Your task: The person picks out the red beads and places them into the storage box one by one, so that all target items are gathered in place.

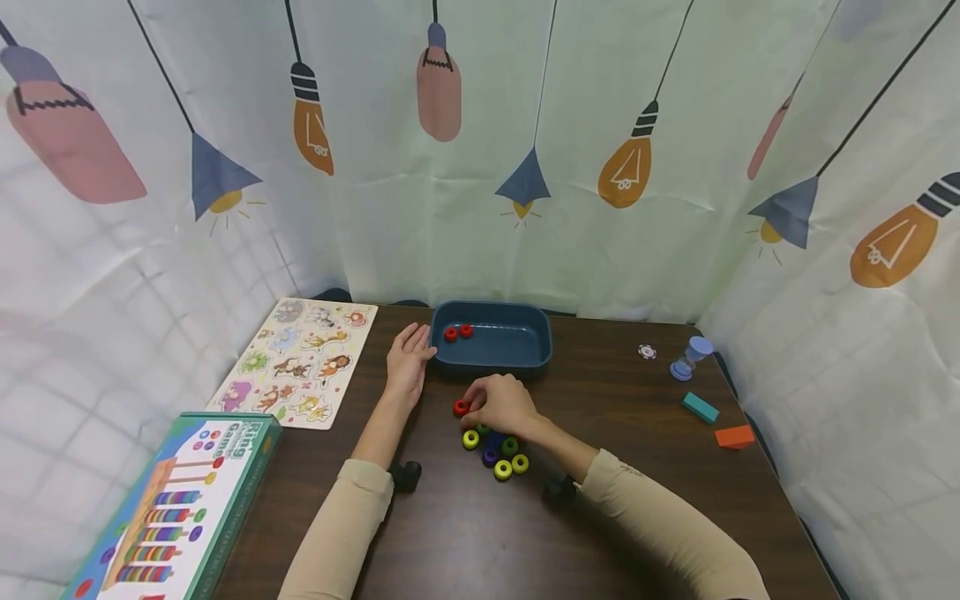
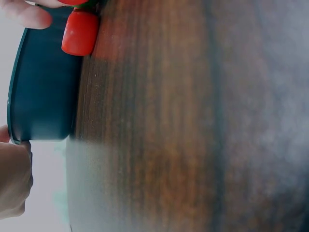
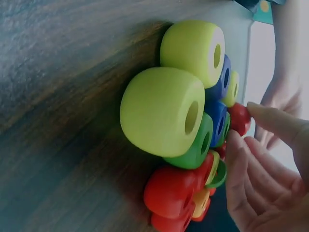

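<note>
Red bead [image 3: 239, 119] | right hand [image 1: 498, 405] pinches | yellow beads [image 3: 161, 113] near | tray [image 1: 491, 363] beyond

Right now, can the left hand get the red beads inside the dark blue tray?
Probably yes: the left hand is beside the dark blue tray, the two red beads lie near that end, and nothing covers its open top.

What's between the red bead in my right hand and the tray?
Only the near wall of the tray, which the red bead must likely clear. Your left hand is by the tray's left end, off the path.
</note>
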Demonstrator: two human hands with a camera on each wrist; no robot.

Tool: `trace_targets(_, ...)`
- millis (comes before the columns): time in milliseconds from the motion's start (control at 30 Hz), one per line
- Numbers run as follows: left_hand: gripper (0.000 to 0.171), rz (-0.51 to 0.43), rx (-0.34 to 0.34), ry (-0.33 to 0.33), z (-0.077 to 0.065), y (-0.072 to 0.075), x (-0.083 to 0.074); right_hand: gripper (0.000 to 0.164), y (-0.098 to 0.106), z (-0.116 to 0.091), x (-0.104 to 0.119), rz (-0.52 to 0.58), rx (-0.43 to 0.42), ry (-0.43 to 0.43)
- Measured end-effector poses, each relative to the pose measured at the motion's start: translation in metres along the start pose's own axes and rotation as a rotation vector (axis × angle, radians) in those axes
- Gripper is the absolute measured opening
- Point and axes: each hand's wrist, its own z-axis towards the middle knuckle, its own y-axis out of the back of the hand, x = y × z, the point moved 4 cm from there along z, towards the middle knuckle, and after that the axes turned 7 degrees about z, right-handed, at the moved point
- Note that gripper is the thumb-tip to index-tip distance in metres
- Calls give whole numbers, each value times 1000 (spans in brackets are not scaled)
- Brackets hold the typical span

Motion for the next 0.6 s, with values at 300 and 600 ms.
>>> trace_targets(300, 73, 17, -20, 12, 1, 1, 0, 33, 20, 8, -1, 323, 58, -39)
trace_targets(600, 74, 16, -20, 19, 0, 0, 1, 39, 57, 38, -7, 793, 58, -217)
